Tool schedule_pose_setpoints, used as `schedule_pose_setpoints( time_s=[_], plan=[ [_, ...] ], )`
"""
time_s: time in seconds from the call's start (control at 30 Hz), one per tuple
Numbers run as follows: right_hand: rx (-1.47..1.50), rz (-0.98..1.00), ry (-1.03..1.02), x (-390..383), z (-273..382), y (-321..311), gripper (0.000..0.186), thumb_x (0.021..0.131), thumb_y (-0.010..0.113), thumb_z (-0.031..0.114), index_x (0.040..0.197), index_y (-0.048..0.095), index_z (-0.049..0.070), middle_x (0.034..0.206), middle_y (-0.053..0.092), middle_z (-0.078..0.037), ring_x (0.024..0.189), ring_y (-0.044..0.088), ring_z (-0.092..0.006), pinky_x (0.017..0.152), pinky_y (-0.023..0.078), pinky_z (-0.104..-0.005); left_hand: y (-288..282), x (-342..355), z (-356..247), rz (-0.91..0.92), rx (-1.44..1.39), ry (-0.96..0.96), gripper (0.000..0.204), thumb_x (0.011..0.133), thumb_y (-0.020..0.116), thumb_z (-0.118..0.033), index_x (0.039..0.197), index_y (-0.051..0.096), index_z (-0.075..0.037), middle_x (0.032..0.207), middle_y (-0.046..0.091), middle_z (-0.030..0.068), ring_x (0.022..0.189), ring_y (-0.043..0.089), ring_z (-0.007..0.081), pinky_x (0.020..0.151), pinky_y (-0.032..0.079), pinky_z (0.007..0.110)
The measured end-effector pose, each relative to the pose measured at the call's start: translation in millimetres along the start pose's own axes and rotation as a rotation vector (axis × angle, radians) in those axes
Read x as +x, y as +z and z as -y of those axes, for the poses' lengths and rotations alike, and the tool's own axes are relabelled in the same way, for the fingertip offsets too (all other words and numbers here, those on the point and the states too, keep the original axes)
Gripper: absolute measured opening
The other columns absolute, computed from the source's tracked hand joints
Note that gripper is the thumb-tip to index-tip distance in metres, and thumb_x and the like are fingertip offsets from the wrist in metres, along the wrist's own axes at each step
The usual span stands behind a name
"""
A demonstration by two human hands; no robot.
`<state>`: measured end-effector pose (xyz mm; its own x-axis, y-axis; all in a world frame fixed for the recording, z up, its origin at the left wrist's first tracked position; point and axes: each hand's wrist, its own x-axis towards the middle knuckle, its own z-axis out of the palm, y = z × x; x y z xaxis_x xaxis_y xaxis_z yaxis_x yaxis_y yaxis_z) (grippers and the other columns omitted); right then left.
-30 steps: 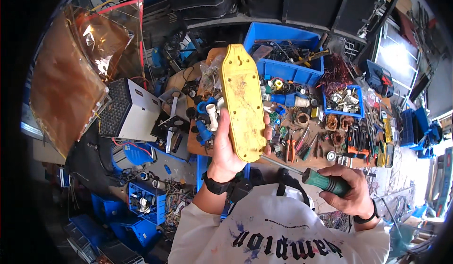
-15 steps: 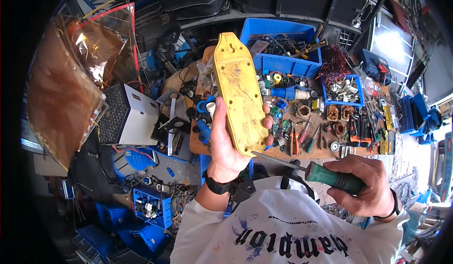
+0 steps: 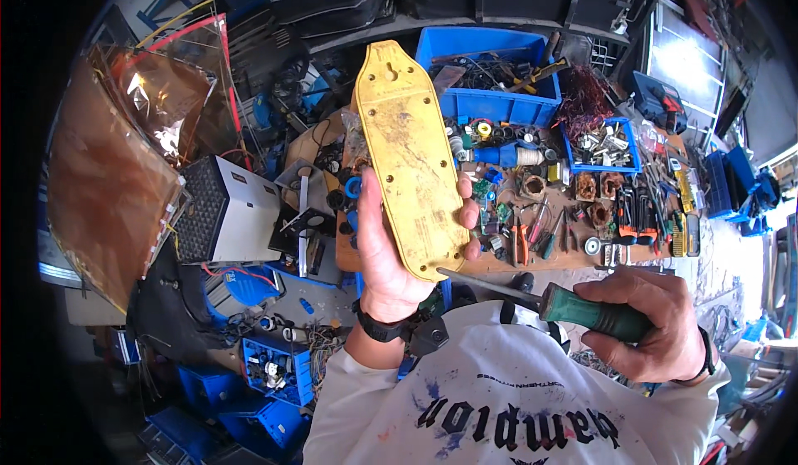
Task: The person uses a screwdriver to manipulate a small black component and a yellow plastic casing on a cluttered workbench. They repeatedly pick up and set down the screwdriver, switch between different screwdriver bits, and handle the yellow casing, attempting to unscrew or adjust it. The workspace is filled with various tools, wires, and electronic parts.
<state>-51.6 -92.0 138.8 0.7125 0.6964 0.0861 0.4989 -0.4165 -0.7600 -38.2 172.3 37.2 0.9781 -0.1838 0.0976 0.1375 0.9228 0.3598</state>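
My left hand [image 3: 384,253] is wrapped round a long yellow power strip [image 3: 411,153], its scuffed back facing me. That back has a keyhole-shaped slot near the far end and several screw holes along the edges. In my right hand [image 3: 652,324] is a screwdriver [image 3: 594,313], gripped by its green and black handle. Its metal shaft points left, and the tip meets the near end of the strip beside a corner hole. Whether the tip sits in the hole or only against the edge, I cannot tell. The strip's front is hidden.
Beyond my hands, a wooden workbench [image 3: 555,260] carries pliers [image 3: 519,243], loose parts and a small blue tray [image 3: 619,168] of metal pieces. A large blue crate [image 3: 499,106] of tools stands at the back. Left of the bench is a white and black box [image 3: 237,216]; blue bins [image 3: 277,369] lie lower left.
The yellow strip has shifted slightly left and its back faces me more squarely. The screwdriver's tip has stayed at its near end, with the handle a little further right.
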Motion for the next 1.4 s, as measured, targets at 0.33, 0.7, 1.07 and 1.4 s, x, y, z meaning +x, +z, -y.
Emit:
schedule_pose_setpoints(
  time_s=[0.33,0.7,1.07,1.4],
  plan=[
    [0.028,-0.016,0.026,-9.0,-0.6,4.1,0.039,0.069,0.073,0.006,0.106,0.064,-0.003,0.079,0.063,-0.012,0.064,0.063,-0.0230,0.058,0.049,-0.0308,3.7,-3.8,3.9,-0.028,-0.022,-0.050,0.069,0.089,0.038,-0.065,0.129,0.044,-0.009,0.109,0.055,0.0149,0.088,0.058,0.0264,0.061,0.055,0.042],
    [0.041,-0.025,0.036,-12.2,-0.6,13.1,0.039,0.068,0.073,0.006,0.105,0.065,-0.003,0.079,0.063,-0.012,0.063,0.063,-0.0231,0.056,0.049,-0.0306,4.0,-14.4,0.7,-0.062,0.024,-0.011,0.069,0.089,0.041,-0.065,0.129,0.044,-0.009,0.110,0.055,0.0145,0.090,0.059,0.0260,0.063,0.055,0.043],
    [0.072,0.002,0.000,-9.7,0.5,18.3,0.040,0.069,0.073,0.007,0.106,0.064,-0.003,0.081,0.064,-0.013,0.065,0.064,-0.0235,0.058,0.050,-0.0306,10.9,-25.0,-5.6,-0.057,0.136,0.102,0.071,0.088,0.038,-0.067,0.132,0.042,-0.011,0.110,0.052,0.0146,0.087,0.055,0.0259,0.059,0.051,0.040],
    [0.083,0.032,-0.028,-7.7,3.7,21.9,0.040,0.070,0.073,0.007,0.108,0.063,-0.003,0.082,0.064,-0.013,0.067,0.065,-0.0230,0.058,0.050,-0.0306,8.1,-34.0,-2.4,-0.063,0.198,0.142,0.073,0.088,0.038,-0.068,0.133,0.040,-0.011,0.113,0.051,0.0148,0.091,0.055,0.0263,0.063,0.049,0.042]
  ],
)
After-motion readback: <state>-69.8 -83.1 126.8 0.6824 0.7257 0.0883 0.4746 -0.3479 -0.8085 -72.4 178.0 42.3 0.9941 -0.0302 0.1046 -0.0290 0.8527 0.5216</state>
